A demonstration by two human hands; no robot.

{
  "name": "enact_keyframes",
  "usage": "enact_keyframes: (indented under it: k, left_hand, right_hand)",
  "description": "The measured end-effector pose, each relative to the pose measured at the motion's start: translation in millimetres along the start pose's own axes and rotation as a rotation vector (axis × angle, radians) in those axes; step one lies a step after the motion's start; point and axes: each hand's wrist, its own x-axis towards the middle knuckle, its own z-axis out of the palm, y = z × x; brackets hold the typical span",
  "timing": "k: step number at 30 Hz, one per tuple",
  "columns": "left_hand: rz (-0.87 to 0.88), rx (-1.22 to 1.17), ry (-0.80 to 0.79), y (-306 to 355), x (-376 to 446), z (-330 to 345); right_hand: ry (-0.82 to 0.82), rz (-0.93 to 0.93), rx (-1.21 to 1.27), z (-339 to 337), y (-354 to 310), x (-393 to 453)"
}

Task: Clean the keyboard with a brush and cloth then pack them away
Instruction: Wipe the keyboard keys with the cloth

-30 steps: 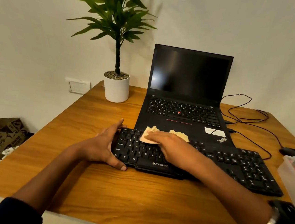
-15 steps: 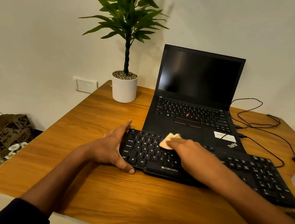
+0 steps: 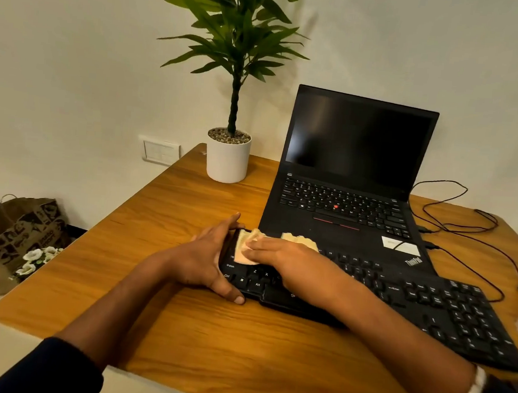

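**Cloth on the keyboard's left end**

The black keyboard [image 3: 398, 302] lies on the wooden table [image 3: 177, 330] before the laptop [image 3: 347, 179]. The right hand [image 3: 280, 257] presses a crumpled beige cloth [image 3: 245, 248] flat-fingered onto its upper-left keys. The left hand [image 3: 205, 260] grips its left edge.

One keyboard [image 3: 414, 301], one cloth [image 3: 247, 248], one laptop [image 3: 353, 173].
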Motion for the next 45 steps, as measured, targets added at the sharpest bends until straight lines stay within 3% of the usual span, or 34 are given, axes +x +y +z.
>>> enact_keyframes:
  k: [9, 15, 19, 25, 31, 38, 45]
  left_hand:
    - [0.025, -0.012, 0.011, -1, -2, 1]
    - [0.038, -0.006, 0.016, 0, -1, 1]
    - [0.033, -0.007, 0.018, -1, -1, 1]
    - [0.011, -0.009, 0.004, 3, -2, 1]
    - [0.004, 0.006, -0.016, 5, -2, 1]
    - [0.017, 0.004, 0.012, 1, -2, 1]
    - [0.007, -0.007, 0.020, -2, -1, 2]
  right_hand:
    - [-0.001, 0.319, -0.021, -11, 66, -95]
    - [0.085, 0.641, -0.118, -24, 50, -108]
    - [0.077, 0.591, -0.091, -7, 14, -78]
    - [0.153, 0.305, 0.010, 7, -48, -13]
    - [0.107, 0.055, 0.018, 7, -53, 10]
    - [0.077, 0.178, 0.013, 5, -5, -44]
    - [0.026, 0.452, -0.062, -14, 26, -93]
